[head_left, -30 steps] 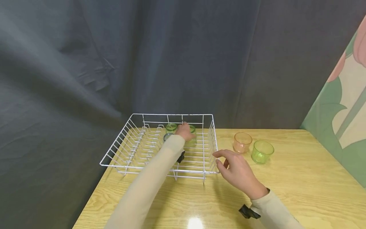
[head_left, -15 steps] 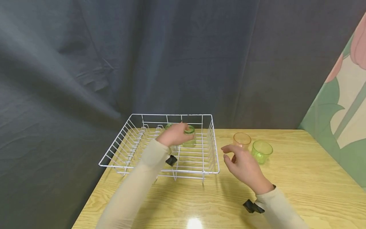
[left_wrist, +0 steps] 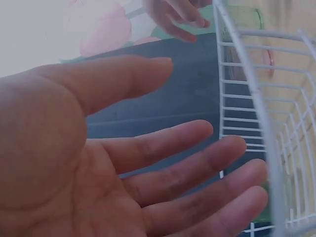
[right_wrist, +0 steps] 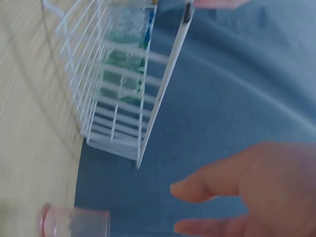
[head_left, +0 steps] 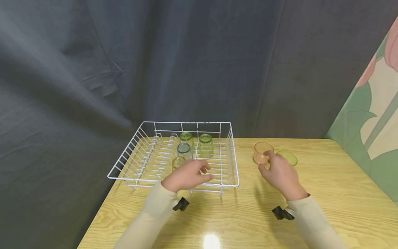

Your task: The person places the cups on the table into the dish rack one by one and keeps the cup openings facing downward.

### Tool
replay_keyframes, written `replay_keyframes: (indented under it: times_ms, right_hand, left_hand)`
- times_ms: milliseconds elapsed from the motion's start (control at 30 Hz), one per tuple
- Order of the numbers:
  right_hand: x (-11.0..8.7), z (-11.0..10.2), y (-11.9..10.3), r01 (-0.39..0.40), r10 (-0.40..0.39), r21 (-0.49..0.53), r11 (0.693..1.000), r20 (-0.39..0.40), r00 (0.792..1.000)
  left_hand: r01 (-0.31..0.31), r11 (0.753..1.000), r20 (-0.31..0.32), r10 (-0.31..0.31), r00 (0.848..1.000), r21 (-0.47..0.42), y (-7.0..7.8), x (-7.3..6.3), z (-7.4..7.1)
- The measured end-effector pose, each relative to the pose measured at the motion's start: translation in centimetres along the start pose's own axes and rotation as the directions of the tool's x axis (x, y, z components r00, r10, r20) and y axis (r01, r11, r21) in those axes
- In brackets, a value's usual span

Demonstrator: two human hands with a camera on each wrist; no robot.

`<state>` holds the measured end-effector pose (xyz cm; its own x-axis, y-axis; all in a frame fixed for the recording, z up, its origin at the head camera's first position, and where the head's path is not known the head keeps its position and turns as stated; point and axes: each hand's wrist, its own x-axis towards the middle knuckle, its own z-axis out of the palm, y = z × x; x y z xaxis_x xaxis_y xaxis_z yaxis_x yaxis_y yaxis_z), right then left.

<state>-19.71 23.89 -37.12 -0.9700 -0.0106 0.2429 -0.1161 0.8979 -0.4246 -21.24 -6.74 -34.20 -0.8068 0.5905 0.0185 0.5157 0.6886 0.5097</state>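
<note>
My left hand hovers over the front rim of the white wire dish rack, holding nothing. Its fingers spread apart in the left wrist view. Inside the rack, several glasses stand bottom up: a green glass to the right, another green glass at the back, a blue-tinted glass, and a yellowish glass partly behind my left hand. On the right, my right hand reaches by an orange cup, thumb and fingers apart. It covers most of a yellow-green cup.
Both cups stand mouth up on the wooden table, right of the rack. A dark curtain hangs behind the table, and a floral panel rises on the right. The rack's raised wire rim surrounds the glasses.
My left hand has left the green glass at the rack's back and come forward to the front rim. My right hand has shifted right, away from the rack and up to the cups.
</note>
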Motion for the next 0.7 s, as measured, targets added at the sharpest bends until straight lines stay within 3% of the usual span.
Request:
replay_keyframes:
  times_ms: [133, 433, 700]
  right_hand:
    - [0.4, -0.3, 1.5, -0.085, 0.087, -0.047, 0.995, 0.032, 0.996]
    - [1.9, -1.3, 4.6, -0.183, 0.183, -0.06, 0.981, 0.001, 0.983]
    - [3.1, -1.3, 8.2, -0.267, 0.271, -0.086, 0.96, 0.037, 0.962]
  left_hand:
    - [-0.004, 1.0, -0.012, 0.003, 1.0, -0.028, -0.9, -0.2, 0.4]
    - [0.04, 0.998, -0.007, -0.041, 0.999, -0.041, -1.4, -0.5, 0.8]
    - [0.041, 0.998, -0.005, -0.041, 0.999, -0.047, -1.8, -0.7, 1.2]
